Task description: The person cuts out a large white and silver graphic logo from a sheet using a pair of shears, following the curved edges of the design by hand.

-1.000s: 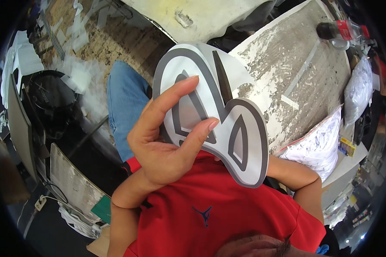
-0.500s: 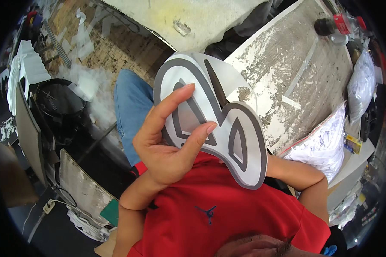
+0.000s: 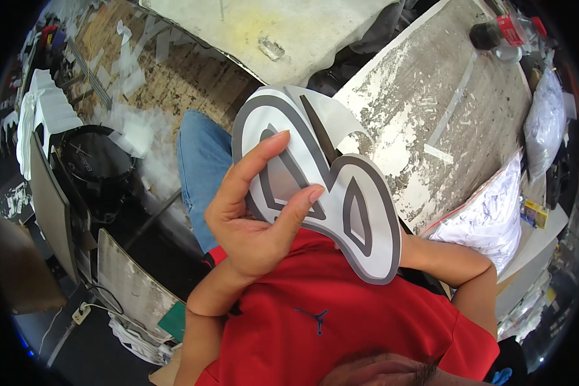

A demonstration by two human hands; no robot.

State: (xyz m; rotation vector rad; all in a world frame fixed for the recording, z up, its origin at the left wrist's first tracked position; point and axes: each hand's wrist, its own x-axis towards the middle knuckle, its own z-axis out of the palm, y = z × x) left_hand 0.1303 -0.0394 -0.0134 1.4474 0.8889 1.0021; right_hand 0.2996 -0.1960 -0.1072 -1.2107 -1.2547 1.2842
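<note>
My left hand [image 3: 254, 215] pinches a flat white cutout [image 3: 384, 219] with dark grey borders, thumb and forefinger curved over its face. The cutout has two rounded lobes with a notch between them, and each lobe carries a grey-outlined inner shape. A dark pointed blade [image 3: 318, 127], looking like one of a pair of scissors, rises out of the notch. Behind the larger lobe, a paler strip of sheet [image 3: 334, 116] sticks out. The right forearm [image 3: 441, 260] reaches in behind the cutout, which hides my right hand and whatever it grips.
On the right lies a worn, paint-flaked board [image 3: 444, 96] with a cola bottle [image 3: 505, 32] at its far end. White-filled plastic bags [image 3: 486, 215] rest beside it. A stained pale tabletop [image 3: 283, 38] stands ahead. To the left are a round black object [image 3: 93, 154] and paper scraps [image 3: 135, 135].
The view has shifted slightly, so the surroundings sit a little differently. The grip on the cutout looks the same, and the blade still stands in the notch.
</note>
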